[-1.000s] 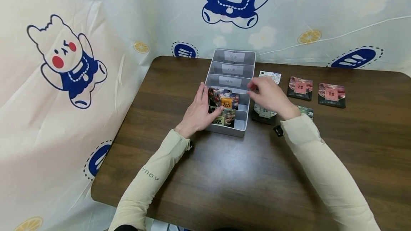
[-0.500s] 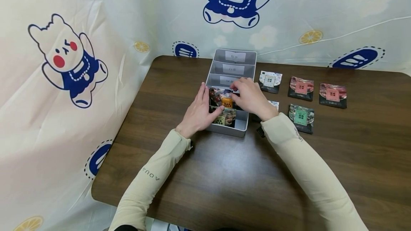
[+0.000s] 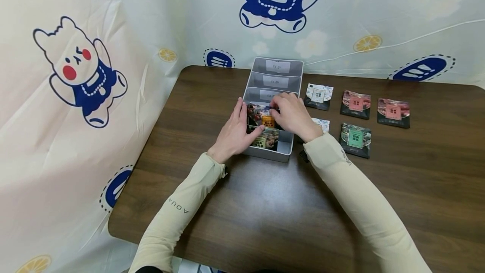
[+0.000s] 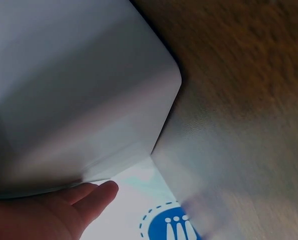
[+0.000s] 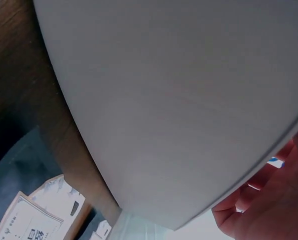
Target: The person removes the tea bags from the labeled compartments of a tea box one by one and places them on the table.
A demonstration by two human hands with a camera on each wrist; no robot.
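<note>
A long grey divided box (image 3: 285, 157) stands on the table with paper labels on its rear dividers. My left hand (image 3: 232, 135) lies with straight fingers along its left wall, thumb reaching over the rim toward the front packet (image 3: 270, 139) with a yellow-green label. Behind that one, a dark tea packet (image 3: 257, 115) with an orange label stands in the second compartment from the front. The thumb and index finger of my right hand (image 3: 293, 115) pinch its upper right part; the fingertips are partly hidden. In the right wrist view, that hand's fingers curl over the box rim (image 5: 239, 182).
Right of the box lie a white-topped packet (image 3: 319, 96), two red packets (image 3: 355, 104) (image 3: 394, 113) and a green packet (image 3: 355, 139). Another white-topped packet (image 3: 323, 124) is partly under the right wrist. A printed curtain (image 3: 341, 20) hangs behind the wooden table (image 3: 242, 214).
My right hand has moved left from above the box's right rim to the orange-labelled tea packet, staying nearly still over the last half second. The left hand keeps its place.
</note>
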